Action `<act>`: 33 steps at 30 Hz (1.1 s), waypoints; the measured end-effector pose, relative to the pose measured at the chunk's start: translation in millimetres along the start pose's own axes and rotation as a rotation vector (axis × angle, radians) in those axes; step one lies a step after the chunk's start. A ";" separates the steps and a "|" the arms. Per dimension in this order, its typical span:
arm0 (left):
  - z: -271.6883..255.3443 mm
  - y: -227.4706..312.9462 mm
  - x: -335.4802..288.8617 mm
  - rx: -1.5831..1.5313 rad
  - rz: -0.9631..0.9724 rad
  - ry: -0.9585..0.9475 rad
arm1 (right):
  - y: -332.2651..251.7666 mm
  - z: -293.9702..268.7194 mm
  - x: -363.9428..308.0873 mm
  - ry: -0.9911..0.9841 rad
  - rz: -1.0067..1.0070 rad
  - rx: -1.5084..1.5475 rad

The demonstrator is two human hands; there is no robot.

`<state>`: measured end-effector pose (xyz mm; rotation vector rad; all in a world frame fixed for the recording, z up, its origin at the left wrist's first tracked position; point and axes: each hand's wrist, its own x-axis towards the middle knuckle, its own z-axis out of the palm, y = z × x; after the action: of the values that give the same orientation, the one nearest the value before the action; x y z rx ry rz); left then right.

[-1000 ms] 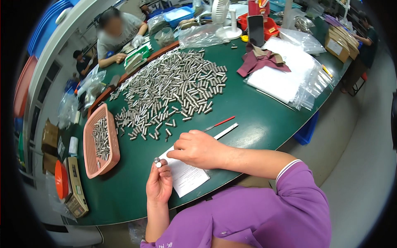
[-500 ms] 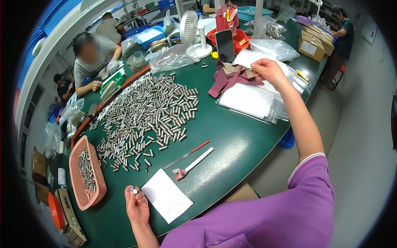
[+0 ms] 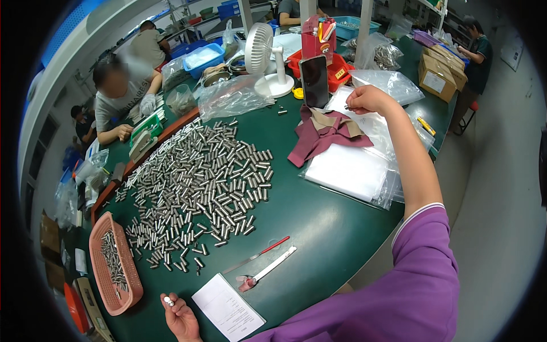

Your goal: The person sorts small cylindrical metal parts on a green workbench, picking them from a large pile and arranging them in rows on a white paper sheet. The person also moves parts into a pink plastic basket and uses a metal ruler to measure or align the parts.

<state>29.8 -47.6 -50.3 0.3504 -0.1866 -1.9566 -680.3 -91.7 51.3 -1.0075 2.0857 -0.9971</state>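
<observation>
My left hand [image 3: 182, 322], low in the picture between the pink basket and the paper pad, has its fingers curled round small shiny metal cylinders [image 3: 168, 301]. Far out over the table's right side, my right hand [image 3: 370, 101] is closed in a pinch near the phone and above the white sheets. A small dark bit shows at its fingertips, too small to name. A large heap of metal cylinders [image 3: 194, 182] spreads over the green table [image 3: 319, 233]. More cylinders lie in the pink basket [image 3: 137, 282]. Beside the pad [image 3: 228, 308] are a red-handled tool [image 3: 276, 245] and a white strip [image 3: 276, 263] with cloth at one end.
A maroon and tan cloth [image 3: 325, 137] lies by plastic-sleeved white sheets [image 3: 347, 171]. A phone [image 3: 315, 82] stands before a red bin, beside a white fan [image 3: 260, 48]. Cardboard boxes [image 3: 436, 74] sit far right. A co-worker [image 3: 122, 100] sits across the table; others are farther off.
The view has tilted, so the table and its things sit lower in the picture. My left hand still holds the cylinders; my right hand stays pinched over the sheets, slightly apart from the cloth.
</observation>
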 end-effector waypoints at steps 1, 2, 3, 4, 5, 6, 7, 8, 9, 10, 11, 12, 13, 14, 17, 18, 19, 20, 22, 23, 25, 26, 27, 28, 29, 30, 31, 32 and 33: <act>-0.3 0.2 -1.4 -0.001 0.006 0.008 | 1.3 0.9 0.8 -0.028 0.020 -0.014; -1.3 0.7 -3.8 0.000 0.013 0.017 | 1.9 2.6 2.3 -0.058 0.040 -0.027; -1.1 0.6 -2.9 -0.009 0.013 0.081 | -2.7 -2.3 2.9 -0.067 0.080 -0.070; -0.7 1.1 -2.9 -0.062 -0.012 0.086 | -2.9 -5.7 9.3 -0.005 0.045 -0.064; 0.3 2.5 -4.0 -0.116 -0.035 0.093 | -2.8 -7.7 18.8 0.055 0.008 -0.059; 1.8 0.7 -0.7 -0.175 -0.065 0.087 | -4.5 -18.8 28.3 0.129 -0.033 -0.057; -3.3 0.1 3.4 -0.170 -0.081 0.057 | 2.0 -32.1 48.7 0.246 -0.137 0.134; -5.9 -4.1 4.7 -0.142 -0.049 -0.007 | 6.3 -34.3 58.9 0.364 -0.208 0.180; -7.6 -8.0 7.4 -0.110 -0.015 -0.075 | 6.2 -34.2 65.0 0.483 -0.280 0.233; -9.7 -11.2 11.2 -0.079 0.018 -0.143 | 6.0 -38.3 68.7 0.603 -0.354 0.285; -11.2 -8.8 6.5 -0.074 0.036 -0.167 | 2.3 -29.8 68.0 0.575 -0.352 0.286; -8.8 -7.2 1.0 -0.057 0.053 -0.152 | 0.2 -19.0 64.8 0.551 -0.354 0.303; -4.9 -8.3 -1.5 -0.051 0.072 -0.135 | -1.8 -10.3 59.3 0.525 -0.360 0.311; -2.0 -10.1 -4.4 -0.050 0.096 -0.110 | -0.5 -2.6 52.6 0.451 -0.359 0.401; 5.9 -17.2 -5.4 0.036 0.076 -0.130 | 20.0 6.2 38.3 0.350 -0.430 0.397; 5.3 -17.2 -7.0 0.071 0.073 -0.114 | 13.7 16.4 18.7 0.335 -0.440 0.334; 5.2 -18.0 -7.8 0.127 0.064 -0.093 | 14.0 22.4 7.8 0.276 -0.418 0.319; 11.7 -20.2 -3.8 0.177 0.055 -0.169 | 19.7 21.2 -4.7 0.250 -0.427 0.303; 17.8 -19.8 -7.4 0.194 0.038 -0.165 | 23.6 32.8 -24.2 0.193 -0.454 0.282; 23.0 -20.3 -6.7 0.200 0.027 -0.148 | 29.2 34.7 -31.7 0.153 -0.436 0.277; 26.7 -6.8 -24.7 0.293 0.119 -0.085 | 5.8 69.3 -64.1 0.039 -0.448 0.263; 26.9 2.6 -32.0 0.372 0.177 -0.063 | -8.4 80.4 -82.8 0.003 -0.420 0.205; 28.2 15.4 -39.2 0.409 0.252 -0.034 | -22.1 93.3 -102.1 -0.037 -0.453 0.190; 28.3 29.4 -44.9 0.446 0.322 -0.011 | -34.1 104.1 -118.6 -0.068 -0.486 0.175; 27.7 43.9 -50.4 0.449 0.381 0.034 | -45.1 112.0 -128.5 -0.123 -0.510 0.141; 25.7 58.5 -53.0 0.440 0.417 0.043 | -54.1 120.1 -138.6 -0.174 -0.530 0.103; 25.2 72.5 -55.9 0.437 0.464 0.044 | -67.2 136.5 -150.0 -0.219 -0.557 0.085; 24.6 86.4 -57.7 0.434 0.509 0.045 | -83.2 154.7 -161.8 -0.300 -0.585 0.070; 24.5 100.6 -57.7 0.407 0.552 0.027 | -98.0 173.2 -173.5 -0.348 -0.603 0.030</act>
<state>130.6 -35.8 11.0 0.5258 -0.6028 -1.3601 -420.2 -52.3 74.0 -1.7124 1.5029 -1.0296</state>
